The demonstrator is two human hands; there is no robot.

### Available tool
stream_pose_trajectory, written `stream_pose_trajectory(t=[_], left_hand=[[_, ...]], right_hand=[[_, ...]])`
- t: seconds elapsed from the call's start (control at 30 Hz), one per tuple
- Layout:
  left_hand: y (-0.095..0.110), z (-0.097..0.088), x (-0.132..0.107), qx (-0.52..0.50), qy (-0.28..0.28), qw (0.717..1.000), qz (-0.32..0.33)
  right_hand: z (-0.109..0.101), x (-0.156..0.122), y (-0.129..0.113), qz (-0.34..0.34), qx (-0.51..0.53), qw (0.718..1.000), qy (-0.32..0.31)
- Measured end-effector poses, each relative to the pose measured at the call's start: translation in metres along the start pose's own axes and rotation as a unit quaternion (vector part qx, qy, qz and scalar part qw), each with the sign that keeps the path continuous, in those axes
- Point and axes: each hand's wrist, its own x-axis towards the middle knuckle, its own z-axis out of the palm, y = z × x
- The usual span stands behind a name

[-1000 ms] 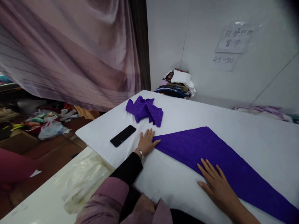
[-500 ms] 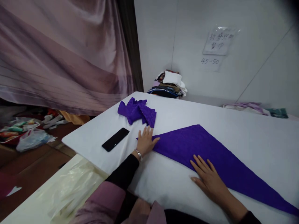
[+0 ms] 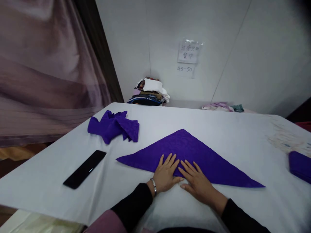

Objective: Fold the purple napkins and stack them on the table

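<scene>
A purple cloth napkin [image 3: 194, 145] lies flat on the white-covered table, folded into a wide triangle with its peak pointing away from me. My left hand [image 3: 166, 173] rests flat near the middle of its near edge, fingers spread over the fabric. Close beside it, my right hand [image 3: 196, 181] is also flat, with its fingertips on the cloth. Neither hand grips anything. The thumbs nearly meet just below the near edge.
A crumpled, folded purple cloth [image 3: 114, 126] sits at the back left. Nearer me on the left lies a black phone [image 3: 85, 169]. Another folded purple cloth [image 3: 301, 165] is at the right edge. Stacked clothes [image 3: 149, 92] stand behind the white table [image 3: 157, 119].
My left hand has moved from the triangle's left corner to the middle of the near edge, beside my right hand. The view has turned right, bringing the whole triangle into sight.
</scene>
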Motion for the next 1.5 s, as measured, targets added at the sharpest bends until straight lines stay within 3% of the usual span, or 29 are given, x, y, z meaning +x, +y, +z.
stream_pose_trajectory(t=[0.2,0.33,0.57,0.73,0.87,1.03,1.13,1.33,1.5], left_hand=[[-0.023,-0.006,-0.014,0.041,0.002,0.999,-0.029],[-0.047,-0.014,-0.029,0.076,0.005,0.993,-0.090],[-0.096,-0.035,-0.057,0.167,0.004,0.962,-0.215],[-0.116,-0.053,-0.066,0.231,-0.041,0.931,-0.279],[-0.110,-0.057,-0.043,0.209,-0.010,0.937,-0.281],[-0.089,-0.046,0.011,0.138,0.048,0.951,-0.272],[-0.081,-0.033,0.031,0.119,0.061,0.956,-0.263],[-0.082,-0.015,0.032,0.115,0.092,0.956,-0.254],[-0.085,-0.013,0.030,0.107,0.106,0.960,-0.236]], right_hand=[[-0.002,-0.023,0.017,0.049,-0.007,0.999,0.015],[-0.003,-0.065,0.052,0.133,-0.042,0.989,0.040],[0.001,-0.150,0.121,0.293,-0.103,0.947,0.089],[-0.007,-0.171,0.145,0.375,-0.078,0.920,0.083],[-0.031,-0.138,0.139,0.357,-0.064,0.923,0.131],[-0.066,-0.057,0.117,0.247,0.019,0.960,0.132],[-0.079,-0.007,0.110,0.174,0.079,0.974,0.119],[-0.080,0.074,0.116,0.217,0.076,0.967,0.108],[-0.071,0.120,0.123,0.264,0.044,0.958,0.106]])
